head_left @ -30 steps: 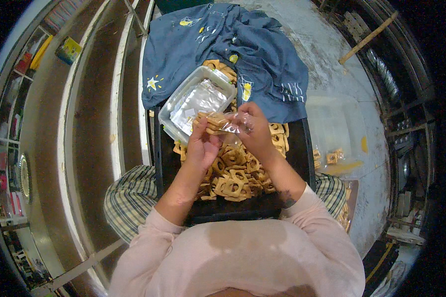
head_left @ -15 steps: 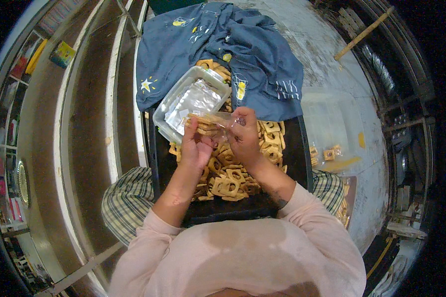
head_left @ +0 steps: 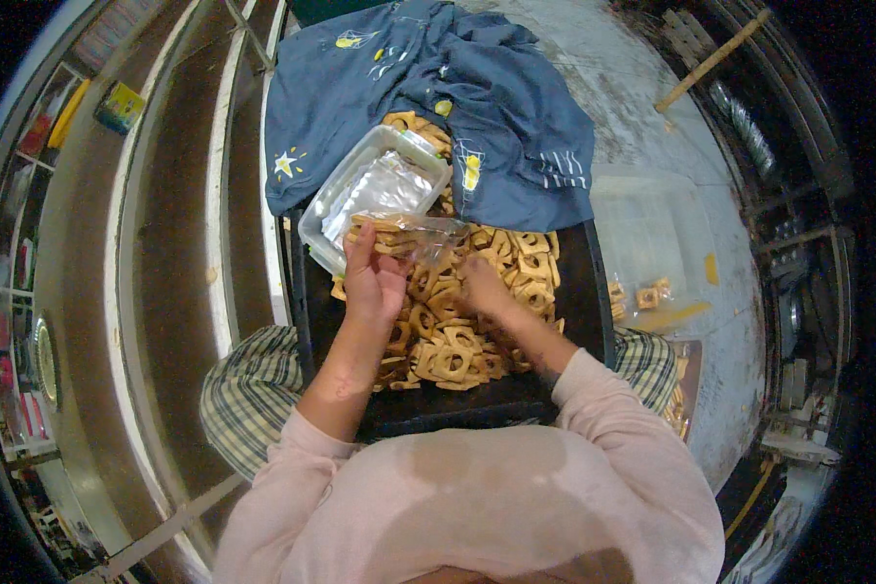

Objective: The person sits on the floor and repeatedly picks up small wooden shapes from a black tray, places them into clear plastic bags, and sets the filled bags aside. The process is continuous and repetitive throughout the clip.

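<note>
My left hand (head_left: 376, 290) is closed round a clear plastic bag (head_left: 428, 230) with several biscuits (head_left: 384, 234) inside, its loose end reaching toward the right. Below that end my right hand (head_left: 485, 289) is low over the heap of square, ring-shaped biscuits (head_left: 448, 362); its fingers are blurred and partly hidden, so whether they hold anything does not show. The heap lies in a large black tray (head_left: 457, 414) in front of me. Behind the bag, a translucent plastic tub (head_left: 318, 206) holds clear plastic bags (head_left: 380, 190) and leans tilted on the tray's left side.
A blue printed cloth (head_left: 516, 107) covers the tray's far part, with biscuits showing under its edge. On the right, a translucent box (head_left: 642, 209) holds a few bagged biscuits (head_left: 652, 294). White-edged brown steps or shelves (head_left: 170, 292) run along the left.
My right hand has let go of the bag's end and dropped down to the biscuit heap. My left hand keeps the bag, now lying more level, a little to the left.
</note>
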Demonstrator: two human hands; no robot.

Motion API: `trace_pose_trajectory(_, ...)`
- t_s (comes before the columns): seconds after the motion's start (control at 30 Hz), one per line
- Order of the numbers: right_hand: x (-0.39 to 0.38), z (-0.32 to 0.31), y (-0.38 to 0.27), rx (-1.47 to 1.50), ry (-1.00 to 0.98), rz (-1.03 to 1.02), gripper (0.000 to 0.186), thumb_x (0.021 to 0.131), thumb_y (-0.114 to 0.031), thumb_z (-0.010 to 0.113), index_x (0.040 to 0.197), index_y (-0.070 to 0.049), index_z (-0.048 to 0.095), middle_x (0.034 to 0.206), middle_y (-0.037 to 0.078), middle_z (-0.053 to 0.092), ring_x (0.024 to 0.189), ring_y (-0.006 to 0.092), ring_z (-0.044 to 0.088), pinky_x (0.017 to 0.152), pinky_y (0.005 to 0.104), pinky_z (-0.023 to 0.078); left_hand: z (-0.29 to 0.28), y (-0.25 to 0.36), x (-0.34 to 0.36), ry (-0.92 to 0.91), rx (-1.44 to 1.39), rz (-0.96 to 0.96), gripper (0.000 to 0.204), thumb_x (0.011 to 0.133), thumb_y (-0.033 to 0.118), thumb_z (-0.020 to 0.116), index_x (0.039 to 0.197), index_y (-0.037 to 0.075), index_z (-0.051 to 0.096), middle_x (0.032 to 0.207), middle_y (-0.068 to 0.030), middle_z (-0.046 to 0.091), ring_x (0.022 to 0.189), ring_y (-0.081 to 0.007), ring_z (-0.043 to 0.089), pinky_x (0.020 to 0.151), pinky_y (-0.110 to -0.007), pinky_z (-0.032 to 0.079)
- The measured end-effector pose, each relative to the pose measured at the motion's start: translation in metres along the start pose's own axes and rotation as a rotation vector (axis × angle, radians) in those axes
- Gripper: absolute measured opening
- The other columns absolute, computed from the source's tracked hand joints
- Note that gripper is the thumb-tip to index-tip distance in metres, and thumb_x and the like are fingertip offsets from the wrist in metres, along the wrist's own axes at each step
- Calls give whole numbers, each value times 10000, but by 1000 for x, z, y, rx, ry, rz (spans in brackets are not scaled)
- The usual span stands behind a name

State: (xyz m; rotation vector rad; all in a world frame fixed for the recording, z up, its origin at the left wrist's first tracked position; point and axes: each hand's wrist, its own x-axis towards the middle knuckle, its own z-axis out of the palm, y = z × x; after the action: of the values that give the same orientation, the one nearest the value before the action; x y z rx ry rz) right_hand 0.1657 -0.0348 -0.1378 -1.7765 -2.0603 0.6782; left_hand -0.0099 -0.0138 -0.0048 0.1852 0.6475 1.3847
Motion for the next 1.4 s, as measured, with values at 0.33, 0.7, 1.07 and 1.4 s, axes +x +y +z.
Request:
trace_pose_trajectory(0.33, -5, -19, 14, 14, -18, 200, 293, 763, -9, 514, 1053, -3, 466, 971, 193, 536, 860, 310, 548, 721, 349, 433, -2, 8, 4, 102, -156, -24, 393, 798, 318, 563, 1071, 64, 442, 1060, -110, 508, 976, -271, 508, 826, -436, 449)
trace_pose_trajectory(0.7, 21, -59, 18, 78, 358, 102, 232, 723, -166, 585, 933, -71, 603, 835, 187, 571, 837, 319, 539, 768, 388, 424, -11, 17, 13, 189, -292, -55, 438, 793, 324, 574, 1082, 31, 427, 1106, -146, 442, 1027, -284, 448, 848, -458, 433)
trace_pose_trajectory(1.07, -52, -1, -47, -264, -437, -960, 442, 672, -262, 617, 1089, -149, 522, 1072, 136, 495, 917, 322, 497, 784, 408, 432, -12, 20, 13, 157, -317, -60, 445, 787, 319, 583, 1086, 32, 420, 1104, -144, 439, 1026, -288, 451, 858, -474, 425)
trace_pose_trajectory(1.4, 5, -47, 26, -394, -10, -450, 241, 712, -110, 496, 937, -70, 573, 979, 138, 529, 812, 315, 514, 715, 396, 435, -8, 22, 11, 173, -302, -44, 472, 785, 327, 584, 1102, 26, 409, 1105, -159, 427, 1025, -306, 448, 838, -467, 440)
